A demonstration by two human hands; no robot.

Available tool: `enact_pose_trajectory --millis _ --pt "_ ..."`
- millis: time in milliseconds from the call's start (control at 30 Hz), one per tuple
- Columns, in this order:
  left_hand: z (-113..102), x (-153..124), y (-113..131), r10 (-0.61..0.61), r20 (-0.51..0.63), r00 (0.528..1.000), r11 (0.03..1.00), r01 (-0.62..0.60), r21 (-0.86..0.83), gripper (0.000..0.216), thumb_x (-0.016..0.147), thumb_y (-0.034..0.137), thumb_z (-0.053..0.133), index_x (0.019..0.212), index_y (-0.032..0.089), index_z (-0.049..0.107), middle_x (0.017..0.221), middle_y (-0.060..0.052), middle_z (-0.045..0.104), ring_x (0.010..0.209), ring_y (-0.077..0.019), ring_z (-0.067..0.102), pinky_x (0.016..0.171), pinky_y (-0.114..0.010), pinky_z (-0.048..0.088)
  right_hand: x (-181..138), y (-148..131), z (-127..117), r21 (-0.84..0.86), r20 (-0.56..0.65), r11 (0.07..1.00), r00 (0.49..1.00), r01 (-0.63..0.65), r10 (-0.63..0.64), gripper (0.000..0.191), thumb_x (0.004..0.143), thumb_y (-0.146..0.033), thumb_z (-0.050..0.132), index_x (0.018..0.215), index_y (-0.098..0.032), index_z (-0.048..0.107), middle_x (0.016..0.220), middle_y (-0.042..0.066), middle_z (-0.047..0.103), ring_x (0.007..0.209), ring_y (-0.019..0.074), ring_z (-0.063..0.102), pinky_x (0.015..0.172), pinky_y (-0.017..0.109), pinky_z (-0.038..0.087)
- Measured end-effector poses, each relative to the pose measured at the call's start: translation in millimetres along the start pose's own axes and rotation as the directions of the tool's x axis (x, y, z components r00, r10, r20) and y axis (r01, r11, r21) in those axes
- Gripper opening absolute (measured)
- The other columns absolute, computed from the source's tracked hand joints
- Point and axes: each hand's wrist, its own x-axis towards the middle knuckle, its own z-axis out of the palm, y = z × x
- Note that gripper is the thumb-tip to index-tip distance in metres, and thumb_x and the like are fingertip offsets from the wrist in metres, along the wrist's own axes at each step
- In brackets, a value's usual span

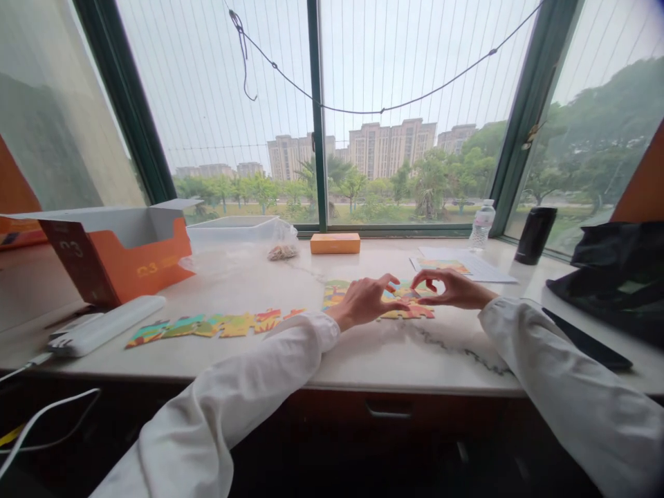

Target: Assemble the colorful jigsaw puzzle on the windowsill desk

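Note:
A partly joined colourful jigsaw (337, 294) lies on the pale marble counter (394, 353) before the window. My left hand (366, 299) rests on it, fingers curled, fingertips pressing the pieces. My right hand (450, 288) sits just to the right, thumb and forefinger pinched over a piece at the puzzle's far edge; I cannot make out the piece itself. Both arms wear white sleeves. A row of loose joined puzzle pieces (207, 326) lies to the left, apart from both hands.
An open orange box (122, 252) stands at left with a white flat device (104, 325) and cables before it. Behind are a clear tub (233, 232), a small orange box (335, 243), a printed sheet (456, 266), a water bottle (482, 225), a black cup (534, 235) and a dark bag (617, 273).

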Motion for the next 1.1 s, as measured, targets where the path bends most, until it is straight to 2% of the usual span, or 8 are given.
enact_pose_trajectory --millis 167,367,500,633,800,933,1100 --pt "1 2 4 0.056 0.041 0.998 0.998 -0.055 -0.017 0.050 0.089 0.071 0.051 0.119 0.034 0.067 0.120 0.003 0.072 0.109 -0.0226 0.067 0.092 -0.031 0.049 -3 2 -8 0.112 0.030 0.994 1.000 -0.003 0.000 0.050 0.077 -0.066 0.068 0.100 -0.022 0.073 0.094 0.005 0.070 0.075 0.0170 0.056 0.072 0.031 0.043" --pt "4 16 9 0.169 0.169 0.971 0.983 -0.178 0.039 0.044 0.096 0.058 0.049 0.130 0.033 0.062 0.123 0.000 0.070 0.108 -0.0224 0.066 0.091 -0.031 0.049 -10 14 -16 0.224 0.062 0.973 0.997 -0.060 0.047 0.054 0.070 -0.067 0.074 0.094 -0.019 0.074 0.093 0.006 0.071 0.078 0.0170 0.056 0.071 0.031 0.041" --pt "10 37 19 0.207 0.208 0.956 0.967 -0.232 0.102 0.043 0.097 0.054 0.048 0.131 0.033 0.062 0.127 0.000 0.068 0.112 -0.0239 0.064 0.093 -0.033 0.049 -18 32 -26 0.176 0.070 0.977 0.991 -0.122 0.111 0.054 0.067 -0.067 0.076 0.093 -0.019 0.075 0.091 0.005 0.071 0.079 0.0178 0.056 0.070 0.031 0.040" --pt "22 52 27 0.201 0.230 0.952 0.961 -0.237 0.143 0.045 0.094 0.051 0.051 0.136 0.034 0.058 0.129 0.000 0.067 0.114 -0.0253 0.063 0.094 -0.034 0.049 -25 49 -33 0.140 0.093 0.981 0.988 -0.137 0.125 0.052 0.065 -0.065 0.077 0.094 -0.022 0.077 0.094 0.005 0.073 0.080 0.0181 0.057 0.070 0.031 0.040" --pt "31 49 28 0.155 0.264 0.952 0.968 -0.200 0.153 0.043 0.097 0.040 0.045 0.139 0.038 0.055 0.133 0.002 0.065 0.116 -0.0241 0.063 0.096 -0.034 0.048 -28 55 -32 0.099 0.167 0.981 0.975 -0.168 0.150 0.057 0.060 -0.066 0.079 0.101 -0.027 0.079 0.102 0.004 0.074 0.085 0.0209 0.060 0.073 0.032 0.042" --pt "31 46 28 0.188 0.275 0.943 0.960 -0.235 0.151 0.042 0.094 0.027 0.043 0.131 0.036 0.062 0.136 0.003 0.062 0.116 -0.0227 0.062 0.097 -0.033 0.048 -28 58 -28 0.028 0.220 0.969 0.947 -0.245 0.233 0.057 0.057 -0.063 0.082 0.102 -0.029 0.080 0.102 0.003 0.074 0.083 0.0211 0.057 0.074 0.032 0.044" --pt "32 47 31 0.183 0.302 0.936 0.958 -0.239 0.160 0.042 0.093 0.024 0.043 0.129 0.034 0.064 0.138 0.002 0.061 0.116 -0.0228 0.062 0.096 -0.032 0.049 -28 63 -25 0.007 0.239 0.973 0.946 -0.230 0.221 0.059 0.058 -0.064 0.081 0.106 -0.032 0.079 0.101 0.003 0.072 0.082 0.0210 0.055 0.075 0.033 0.045"
